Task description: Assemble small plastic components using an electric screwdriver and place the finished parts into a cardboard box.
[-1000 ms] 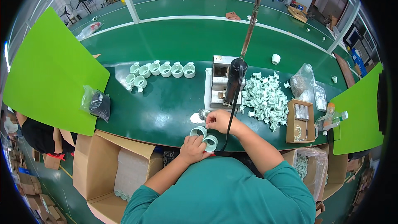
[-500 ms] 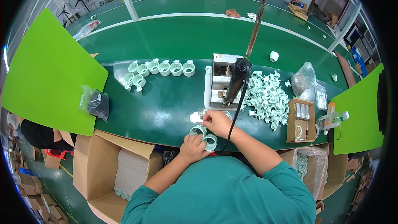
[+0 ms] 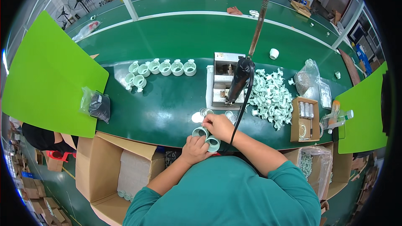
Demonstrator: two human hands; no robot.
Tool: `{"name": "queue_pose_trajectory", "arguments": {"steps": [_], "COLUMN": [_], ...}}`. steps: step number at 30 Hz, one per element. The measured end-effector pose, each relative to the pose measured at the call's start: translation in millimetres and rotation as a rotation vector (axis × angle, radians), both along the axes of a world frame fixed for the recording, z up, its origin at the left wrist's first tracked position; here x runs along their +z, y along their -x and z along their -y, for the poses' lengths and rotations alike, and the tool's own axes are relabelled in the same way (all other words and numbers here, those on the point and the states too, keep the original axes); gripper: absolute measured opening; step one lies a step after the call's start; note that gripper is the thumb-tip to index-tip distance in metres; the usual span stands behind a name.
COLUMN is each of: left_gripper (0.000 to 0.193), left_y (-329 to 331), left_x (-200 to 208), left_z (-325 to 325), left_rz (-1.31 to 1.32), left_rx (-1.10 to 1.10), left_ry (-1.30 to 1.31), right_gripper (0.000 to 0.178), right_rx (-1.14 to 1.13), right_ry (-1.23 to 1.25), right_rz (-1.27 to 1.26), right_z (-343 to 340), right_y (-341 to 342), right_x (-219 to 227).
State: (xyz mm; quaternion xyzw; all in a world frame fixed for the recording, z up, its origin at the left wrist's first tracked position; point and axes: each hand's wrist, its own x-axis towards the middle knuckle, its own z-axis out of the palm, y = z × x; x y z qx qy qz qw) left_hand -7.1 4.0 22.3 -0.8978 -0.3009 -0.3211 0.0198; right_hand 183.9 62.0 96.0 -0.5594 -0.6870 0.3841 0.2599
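My left hand (image 3: 195,148) is curled round the left side of two pale green plastic ring-shaped cups at the table's near edge. The farther cup (image 3: 195,132) and the nearer cup (image 3: 214,146) touch each other, open ends up. My right hand (image 3: 219,126) is pinched at the far rim of the farther cup; anything between its fingertips is too small to make out. Just beyond it lie a white disc (image 3: 197,117) and thin clear rings (image 3: 205,111). More clear rings (image 3: 230,116) are right of that hand.
A metal press fixture (image 3: 222,81) stands ahead, with a black electric screwdriver (image 3: 240,80) hanging from a spring. Right of it are a heap of pale green clips (image 3: 271,100) and a small cardboard box (image 3: 305,134). Several cups with clips (image 3: 166,70) stand far left. An open carton (image 3: 86,169) is below.
My right hand has shifted slightly nearer and left, over the farther cup's rim, uncovering the clear rings on its right. My left hand stays on the cups.
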Motion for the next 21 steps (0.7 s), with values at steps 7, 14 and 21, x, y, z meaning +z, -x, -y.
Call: {"name": "queue_pose_trajectory", "arguments": {"steps": [7,14,21], "left_gripper": [0.045,0.046,0.046], "left_y": [-0.5,-0.1,-2.3], "left_x": [0.9,1.5,2.0], "left_z": [-2.1,-2.7,-0.2], "left_rz": [-0.002,0.006,0.008], "left_rx": [-0.022,-0.019,0.0], "left_ry": [0.013,0.023,0.023], "right_gripper": [0.016,0.019,0.019], "right_rx": [-0.134,-0.475,-0.366], "right_ry": [-0.217,-0.349,-0.251], "right_rz": [-0.129,0.423,0.708], "right_z": [21.2,40.5,43.6], "right_y": [-18.2,-122.6,-142.7], "right_x": [-4.9,5.7,-11.6]}}
